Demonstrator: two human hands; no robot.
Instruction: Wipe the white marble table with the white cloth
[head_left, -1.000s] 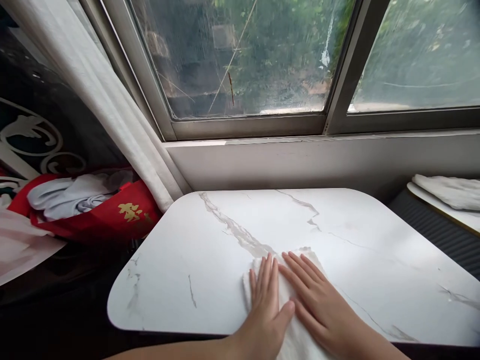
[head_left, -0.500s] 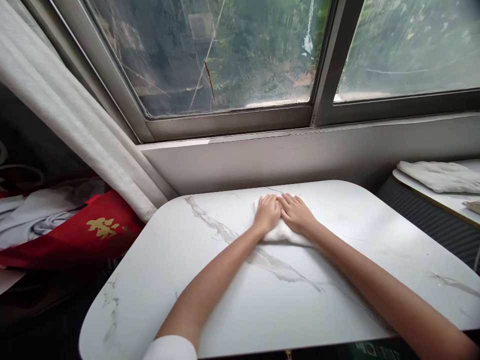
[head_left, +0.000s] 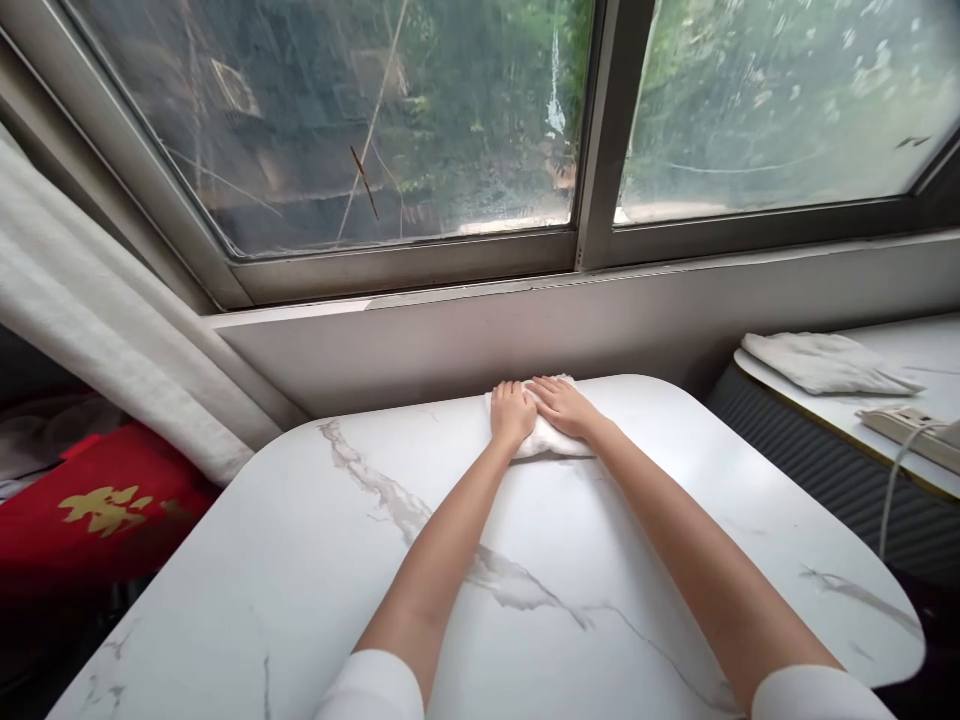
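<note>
A white cloth [head_left: 551, 442] lies folded on the white marble-patterned table [head_left: 300, 560], close to its far edge. My left hand [head_left: 513, 412] rests flat on the left part of the cloth, palm down. Beside it, my right hand [head_left: 564, 405] presses on the cloth with fingers stretched out and pointing to the left. The two hands touch or nearly touch at the fingers. Both palms and the cloth beneath them are hidden.
A window [head_left: 375, 130] and a low wall stand behind the table. At the left are a pale curtain [head_left: 112, 310] and a red bag [head_left: 112, 500]. On a side table at the right lie another white cloth [head_left: 825, 362] and a power strip [head_left: 907, 430] with a cable.
Both hands and the cloth have moved forward to the table's far edge. The view has shifted to the right, showing the power strip and more of the side table.
</note>
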